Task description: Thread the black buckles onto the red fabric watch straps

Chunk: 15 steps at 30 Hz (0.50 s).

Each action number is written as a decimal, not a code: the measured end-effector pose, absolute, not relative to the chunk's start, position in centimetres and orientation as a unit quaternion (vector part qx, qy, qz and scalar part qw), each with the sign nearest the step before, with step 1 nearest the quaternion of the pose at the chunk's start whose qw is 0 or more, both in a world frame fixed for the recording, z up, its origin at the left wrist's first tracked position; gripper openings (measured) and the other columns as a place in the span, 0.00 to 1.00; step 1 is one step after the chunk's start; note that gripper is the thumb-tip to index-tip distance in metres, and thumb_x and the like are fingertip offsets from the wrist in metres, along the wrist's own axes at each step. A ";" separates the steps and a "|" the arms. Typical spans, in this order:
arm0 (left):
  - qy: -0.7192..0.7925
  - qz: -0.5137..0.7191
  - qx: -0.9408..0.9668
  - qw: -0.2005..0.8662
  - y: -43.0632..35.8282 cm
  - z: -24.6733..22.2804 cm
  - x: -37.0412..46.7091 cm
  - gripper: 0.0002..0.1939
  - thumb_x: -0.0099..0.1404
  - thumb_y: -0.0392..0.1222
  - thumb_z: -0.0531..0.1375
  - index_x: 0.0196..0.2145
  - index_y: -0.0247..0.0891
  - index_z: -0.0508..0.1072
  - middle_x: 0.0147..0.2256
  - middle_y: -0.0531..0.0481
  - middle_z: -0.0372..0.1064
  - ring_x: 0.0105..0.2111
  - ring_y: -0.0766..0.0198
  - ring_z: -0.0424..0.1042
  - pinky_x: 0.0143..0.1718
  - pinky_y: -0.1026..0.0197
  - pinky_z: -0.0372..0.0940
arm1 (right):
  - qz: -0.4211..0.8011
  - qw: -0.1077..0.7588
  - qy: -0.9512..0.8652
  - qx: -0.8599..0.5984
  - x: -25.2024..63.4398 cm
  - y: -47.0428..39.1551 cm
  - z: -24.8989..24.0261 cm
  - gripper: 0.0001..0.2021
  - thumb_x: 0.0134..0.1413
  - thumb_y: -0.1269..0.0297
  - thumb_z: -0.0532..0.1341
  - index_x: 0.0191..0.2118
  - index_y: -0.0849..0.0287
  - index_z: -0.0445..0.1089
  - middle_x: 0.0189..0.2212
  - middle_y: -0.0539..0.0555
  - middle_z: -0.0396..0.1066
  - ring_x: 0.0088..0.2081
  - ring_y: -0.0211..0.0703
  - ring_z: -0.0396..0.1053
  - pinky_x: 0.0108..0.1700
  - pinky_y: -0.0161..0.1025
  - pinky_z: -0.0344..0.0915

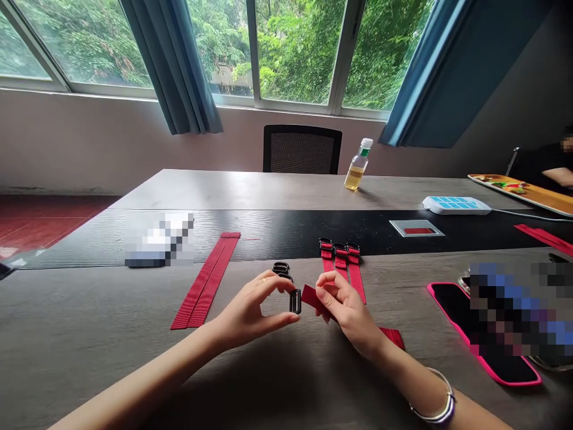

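Observation:
Between thumb and fingertips my left hand holds a black slotted buckle upright. My right hand pinches a red strap near its end, which points at the buckle without visibly touching it; the strap's other end shows beyond my right wrist. Behind my left fingers lie loose black buckles, partly hidden. Three red straps with black buckles lie behind my right hand. To the left, flat red strips lie side by side on the table.
On the table, a pink-edged phone lies right, a clear card and power strip behind it. Further back are a bottle and an orange tray. A person's arm shows at far right.

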<state>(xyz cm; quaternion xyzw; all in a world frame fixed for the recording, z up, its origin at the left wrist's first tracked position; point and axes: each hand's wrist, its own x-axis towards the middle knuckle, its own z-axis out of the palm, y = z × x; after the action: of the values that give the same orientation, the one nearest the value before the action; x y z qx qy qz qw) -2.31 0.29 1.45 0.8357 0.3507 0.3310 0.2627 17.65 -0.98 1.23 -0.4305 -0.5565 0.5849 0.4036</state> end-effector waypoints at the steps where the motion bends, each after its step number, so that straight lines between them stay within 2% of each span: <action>1: 0.353 0.339 0.828 0.275 0.1 1.5 -2.2 0.13 0.59 0.47 0.60 0.40 0.37 0.68 0.34 0.47 0.69 0.35 0.61 0.68 0.36 0.60 0.64 | 0.590 0.403 -0.555 -0.427 17.6 -1.0 1.3 0.19 0.50 0.45 0.58 0.33 0.57 0.55 0.19 0.44 0.61 0.20 0.32 0.57 0.23 0.32 0.53; 5: 0.358 0.365 0.807 0.296 -0.2 1.3 -1.9 0.13 0.59 0.47 0.61 0.39 0.37 0.68 0.36 0.46 0.68 0.36 0.60 0.67 0.38 0.59 0.64 | 0.602 0.398 -0.559 -0.409 17.4 -1.3 1.3 0.19 0.50 0.45 0.58 0.33 0.56 0.55 0.18 0.43 0.60 0.20 0.32 0.56 0.23 0.31 0.51; 15: 0.329 0.350 0.815 0.324 -0.6 0.8 -1.3 0.13 0.58 0.42 0.61 0.41 0.38 0.69 0.34 0.47 0.68 0.36 0.60 0.66 0.39 0.58 0.63 | 0.611 0.397 -0.581 -0.363 17.1 -1.7 0.8 0.18 0.52 0.45 0.57 0.35 0.56 0.56 0.20 0.44 0.58 0.22 0.33 0.57 0.26 0.32 0.55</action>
<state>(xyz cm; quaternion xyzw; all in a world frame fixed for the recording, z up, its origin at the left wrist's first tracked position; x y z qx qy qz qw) -1.31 -0.56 0.85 0.8154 0.3286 0.3496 0.3240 17.10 -1.69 0.82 -0.3630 -0.5811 0.6108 0.3969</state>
